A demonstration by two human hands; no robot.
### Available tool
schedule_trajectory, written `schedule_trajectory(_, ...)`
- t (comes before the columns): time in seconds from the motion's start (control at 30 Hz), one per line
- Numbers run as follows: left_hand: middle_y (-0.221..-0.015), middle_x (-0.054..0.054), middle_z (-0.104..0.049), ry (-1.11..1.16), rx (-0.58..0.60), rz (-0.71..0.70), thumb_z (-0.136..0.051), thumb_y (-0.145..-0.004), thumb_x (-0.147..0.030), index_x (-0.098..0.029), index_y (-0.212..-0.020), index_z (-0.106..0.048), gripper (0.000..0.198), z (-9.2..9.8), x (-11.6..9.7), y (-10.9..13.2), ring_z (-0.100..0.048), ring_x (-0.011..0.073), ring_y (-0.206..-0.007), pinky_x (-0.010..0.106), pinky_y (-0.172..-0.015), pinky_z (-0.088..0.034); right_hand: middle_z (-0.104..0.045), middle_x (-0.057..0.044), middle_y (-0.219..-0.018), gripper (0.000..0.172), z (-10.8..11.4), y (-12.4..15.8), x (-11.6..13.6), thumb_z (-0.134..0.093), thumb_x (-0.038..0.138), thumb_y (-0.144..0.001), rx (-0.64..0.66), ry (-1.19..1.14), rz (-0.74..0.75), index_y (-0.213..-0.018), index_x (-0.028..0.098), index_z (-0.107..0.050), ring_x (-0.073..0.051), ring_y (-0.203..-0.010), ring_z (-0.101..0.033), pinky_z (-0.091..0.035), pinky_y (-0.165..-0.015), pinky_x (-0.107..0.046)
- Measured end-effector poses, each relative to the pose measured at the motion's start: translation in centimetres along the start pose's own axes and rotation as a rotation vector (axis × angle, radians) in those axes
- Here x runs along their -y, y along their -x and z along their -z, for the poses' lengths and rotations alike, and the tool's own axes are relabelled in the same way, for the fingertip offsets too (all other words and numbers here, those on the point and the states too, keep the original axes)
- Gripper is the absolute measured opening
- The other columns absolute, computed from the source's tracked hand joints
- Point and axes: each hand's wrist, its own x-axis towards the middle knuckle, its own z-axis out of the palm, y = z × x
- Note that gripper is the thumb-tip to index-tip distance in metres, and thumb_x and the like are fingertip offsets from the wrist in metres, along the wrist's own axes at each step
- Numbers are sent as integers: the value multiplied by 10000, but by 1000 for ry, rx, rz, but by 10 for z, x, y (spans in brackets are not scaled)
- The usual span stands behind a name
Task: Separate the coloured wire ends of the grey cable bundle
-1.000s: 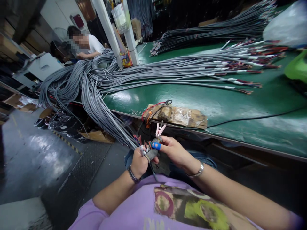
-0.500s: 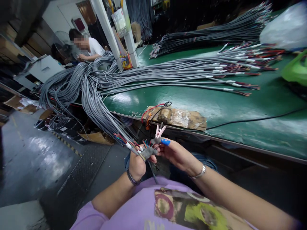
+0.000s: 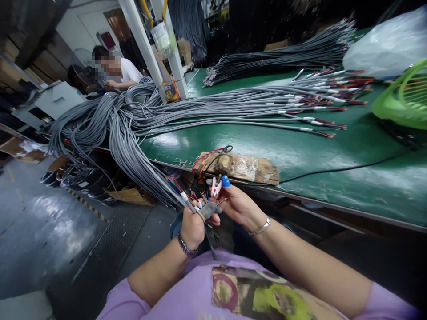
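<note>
Looking over the containers first: bright green plastic lattice basket (image 3: 402, 95) sits at the far right of the green desk (image 3: 300, 151); can't tell what's in it. A clear plastic bag (image 3: 387, 42) lies just behind it, contents too hazy to make out.
Left hand (image 3: 191, 226): fist closed around the end of a grey sheathed cable (image 3: 156, 186), thumb up top in a grey finger cover, wrist with a dark beaded bracelet.
Right hand (image 3: 238, 204): fingers curled, index fingertip in a blue cap, pinching at the thin coloured wire ends (image 3: 203, 197) sticking out of the cable; silver bracelet on the wrist.
Where the cable is: held between both hands, below the desk's front edge, above the lap in the purple shirt (image 3: 233, 293); it runs up and left to the big heap of grey cables (image 3: 110, 120) drooping off the desk.
Pink crocodile clip (image 3: 216, 186): right at the right hand's fingertips, touching or just beside the wire ends, can't say which.
Behind the clip: taped-up brown wooden block (image 3: 240, 165) with red and black leads, on the desk's edge.
Further back: more grey cable bundles (image 3: 267, 95) laid across the desk, and another person in a white shirt (image 3: 125, 71) far left.
</note>
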Motion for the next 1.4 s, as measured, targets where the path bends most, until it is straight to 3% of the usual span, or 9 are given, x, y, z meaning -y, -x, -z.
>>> schedule_trajectory(0.3,-474,20,-615,-64,17,0,-696,-719,-402,-130,-571,-639,314,4,3,1,-545,104,-413,218,-453,-450,-637,4,-623,371,-1,-3,-3,-791,516,-628,-83,-13,27,-716,177,-669,-112,-539,-535,-466,-520,-233)
schedule_trajectory(0.43,-472,20,-609,-74,39,-27,-679,-728,-405,-135,-572,-636,315,5,1,5,-537,108,-414,225,-449,-441,-655,-19,-687,401,2,2,-1,-728,566,-685,-79,8,-2,-771,179,-670,-122,-582,-557,-476,-555,-246)
schedule_trajectory(0.6,-492,30,-623,-98,45,-36,-666,-750,-434,-140,-584,-645,338,9,2,10,-553,123,-435,247,-476,-465,-651,-36,-731,446,9,19,3,-709,598,-682,41,140,-109,-757,162,-658,-124,-619,-563,-462,-612,-264)
schedule_trajectory(0.73,-497,40,-632,-135,59,-56,-663,-758,-439,-140,-556,-643,362,13,6,10,-561,131,-443,255,-489,-478,-636,-11,-672,341,7,32,2,-778,457,-670,123,363,-51,-777,159,-650,-121,-585,-539,-401,-593,-265)
schedule_trajectory(0.9,-489,23,-625,-141,55,-62,-667,-771,-408,-140,-586,-646,326,13,7,10,-559,122,-440,240,-483,-469,-600,18,-599,297,0,35,-1,-788,415,-659,52,528,75,-699,168,-628,-111,-555,-488,-356,-585,-266)
schedule_trajectory(1.13,-503,21,-634,-104,-47,-92,-671,-748,-408,-149,-591,-643,305,14,10,10,-568,127,-446,244,-484,-473,-535,29,-545,328,5,34,-7,-802,420,-609,-119,567,109,-597,161,-603,-94,-528,-412,-307,-539,-254)
schedule_trajectory(1.3,-499,22,-632,-96,-52,-79,-675,-734,-423,-150,-618,-647,298,15,11,9,-565,128,-439,245,-474,-470,-546,29,-565,301,4,35,-7,-797,407,-614,-124,452,57,-633,170,-613,-93,-532,-431,-354,-556,-248)
schedule_trajectory(1.4,-490,30,-625,-134,-34,-71,-665,-737,-462,-151,-564,-621,358,15,11,9,-550,123,-427,247,-471,-465,-568,26,-556,281,-4,35,-6,-776,411,-648,-53,404,23,-691,180,-621,-99,-508,-462,-377,-550,-256)
